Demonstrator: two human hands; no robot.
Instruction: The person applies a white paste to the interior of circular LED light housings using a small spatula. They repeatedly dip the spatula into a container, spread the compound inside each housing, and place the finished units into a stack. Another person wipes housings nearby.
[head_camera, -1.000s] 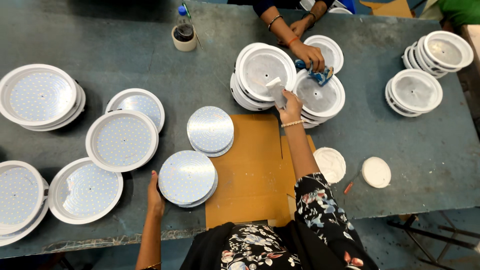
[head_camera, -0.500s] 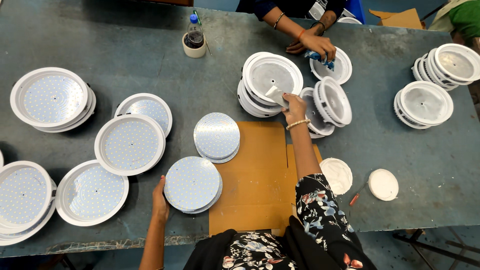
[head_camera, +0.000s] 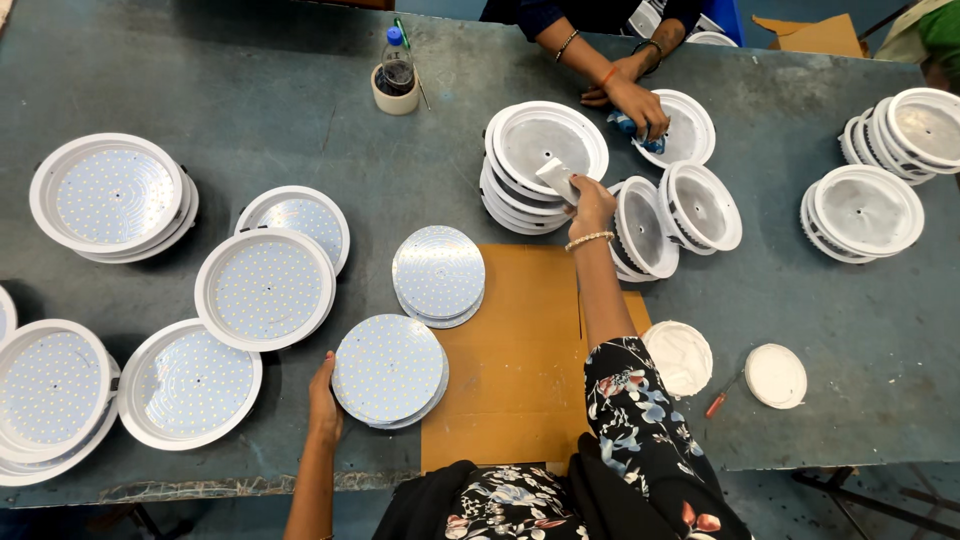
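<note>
Pinching a small white card (head_camera: 556, 178) in my right hand (head_camera: 590, 200), I hold it at the 4 o'clock rim of the stacked white housings (head_camera: 545, 150). My left hand (head_camera: 323, 392) lies spread against the 9 o'clock edge of a stack of LED discs (head_camera: 388, 368), just left of the cardboard sheet (head_camera: 520, 360).

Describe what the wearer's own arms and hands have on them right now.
The right hand has a beaded bangle at the wrist, and the upper arm wears a dark sleeve printed with white and red flowers, ending above the elbow. The left hand and its forearm are bare: no glove, no bangle, no sleeve in view.
</note>
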